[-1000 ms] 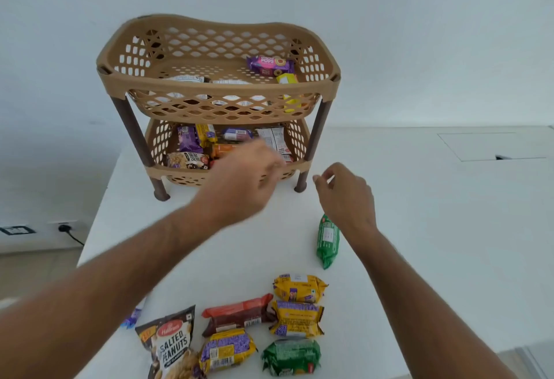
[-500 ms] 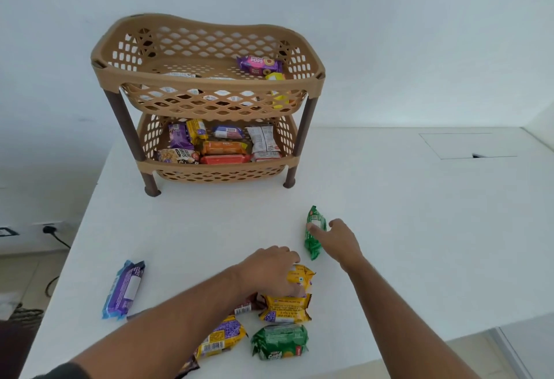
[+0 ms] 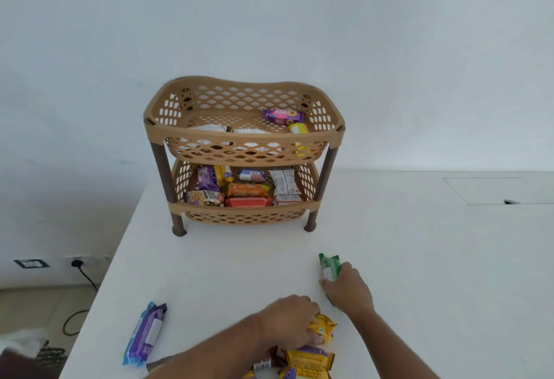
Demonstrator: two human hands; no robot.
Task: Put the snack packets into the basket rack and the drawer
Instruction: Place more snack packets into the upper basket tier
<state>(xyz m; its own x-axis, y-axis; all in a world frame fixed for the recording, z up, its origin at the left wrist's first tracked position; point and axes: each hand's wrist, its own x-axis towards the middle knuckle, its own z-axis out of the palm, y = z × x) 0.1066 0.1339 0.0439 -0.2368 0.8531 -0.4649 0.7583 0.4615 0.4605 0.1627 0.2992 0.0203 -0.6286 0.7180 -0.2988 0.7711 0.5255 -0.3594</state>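
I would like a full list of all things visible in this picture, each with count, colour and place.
basket rack: 1, tan with brown legs, far part of the table
packets in upper basket: about 4, purple, yellow and white
packets in lower basket: about 8, mixed colours
blue-purple packet: 1, near left of the table
green packet: 1, under the right hand
yellow packets: at least 2, near edge; one under the left hand
dark red packet: 1, partly hidden by the left arm
table: 1, white
wall sockets: 2, low on the left wall, one with a black cable
left hand: closing on a yellow packet
right hand: gripping the green packet
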